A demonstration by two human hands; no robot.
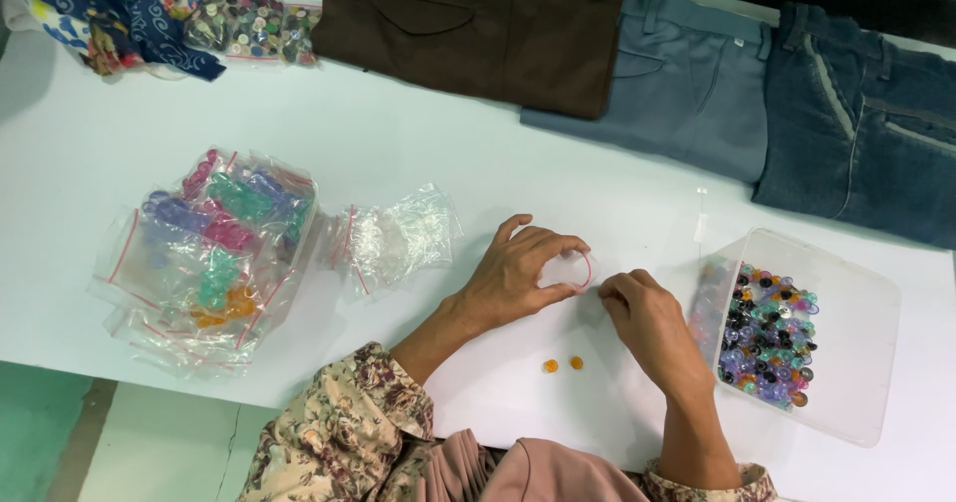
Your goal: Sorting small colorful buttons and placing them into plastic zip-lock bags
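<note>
My left hand (518, 273) holds open the mouth of a small clear zip bag (573, 269) with a red sealing strip, flat on the white table (398, 143). Beside it my right hand (642, 318) has its fingertips closed at the bag's mouth; whether they pinch a button is hidden. Two small orange buttons (563, 365) lie on the table just below my hands. To the right, a clear plastic box (846, 363) holds many coloured buttons (769, 335).
A pile of clear bags with sorted coloured buttons (214, 248) and a stack of empty small bags (398, 238) lie at the left. Brown (478, 24), grey (687, 84) and denim trousers (866, 114) lie along the far edge, with patterned cloth (110, 9) and a bag of mixed buttons (254, 26).
</note>
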